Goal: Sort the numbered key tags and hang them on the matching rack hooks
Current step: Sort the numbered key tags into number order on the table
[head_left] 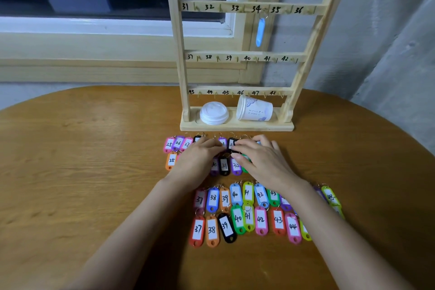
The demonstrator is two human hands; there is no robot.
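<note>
A wooden rack (237,8) stands at the table's far side, its rails numbered 31 to 48. One light blue tag (260,32) hangs from hook 34. Several coloured numbered key tags lie in rows on the table, such as pink 25 (168,144), black 31 (224,166) and red 37 (197,231). My left hand (197,158) rests palm down on the upper rows, fingertips by a purple tag (222,142). My right hand (261,159) lies over the tags beside it, fingers reaching left onto a black tag (231,143). Whether either hand pinches a tag is hidden.
On the rack's base (236,126) sit a stack of white cup lids (214,113) and a paper cup (255,109) lying on its side. The round wooden table (94,172) stands against a window sill (94,49) and a grey wall.
</note>
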